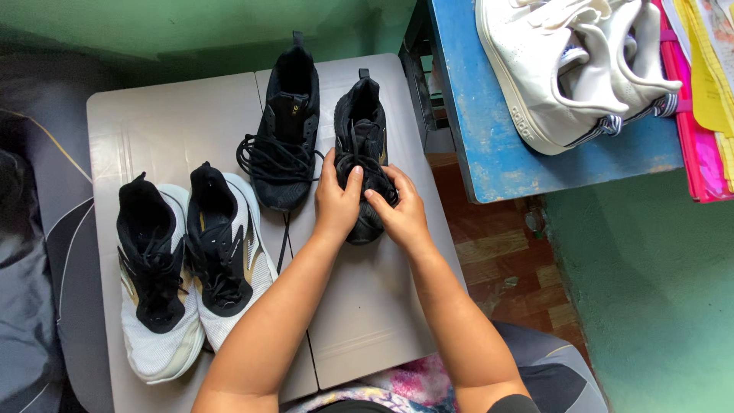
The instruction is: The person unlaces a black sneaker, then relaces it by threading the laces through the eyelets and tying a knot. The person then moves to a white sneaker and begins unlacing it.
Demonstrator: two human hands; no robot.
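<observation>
The black shoe [362, 145] lies on the grey table [176, 115], toe toward six o'clock. The left hand [337, 197] and right hand [400, 210] pinch its laces, fingers covering the knot and the toe. At nine o'clock lies its loose-laced mate [287, 130]; farther, two white-and-black sneakers [187, 268]. At two o'clock, white shoes [573, 65] sit cut off.
</observation>
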